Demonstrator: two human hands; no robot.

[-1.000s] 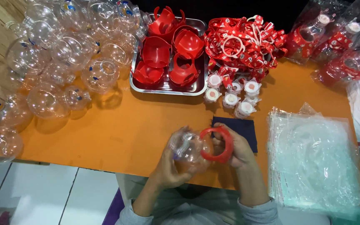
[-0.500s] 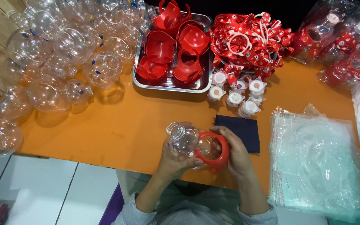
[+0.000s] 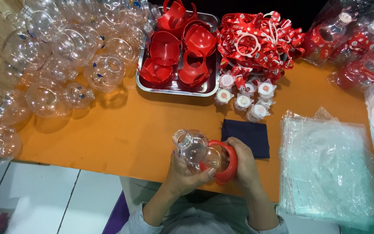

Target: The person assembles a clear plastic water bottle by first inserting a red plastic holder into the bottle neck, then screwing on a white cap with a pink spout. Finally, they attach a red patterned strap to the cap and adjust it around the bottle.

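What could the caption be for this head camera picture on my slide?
Two hands, left hand and right hand, fit a red ring around a clear plastic bottle over an orange table.

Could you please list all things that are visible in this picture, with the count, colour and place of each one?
table: one, orange, centre
bottles: many, clear, left
held bottle: one, clear, in both hands
ring: one, red, around held bottle
tray: one, metal, top centre
holders: several, red, in tray
straps: pile, red and white, right of tray
caps: about six, white and red, below straps
cloth: one, dark blue, by right hand
bags: stack, clear, right
left hand: on held bottle
right hand: on ring
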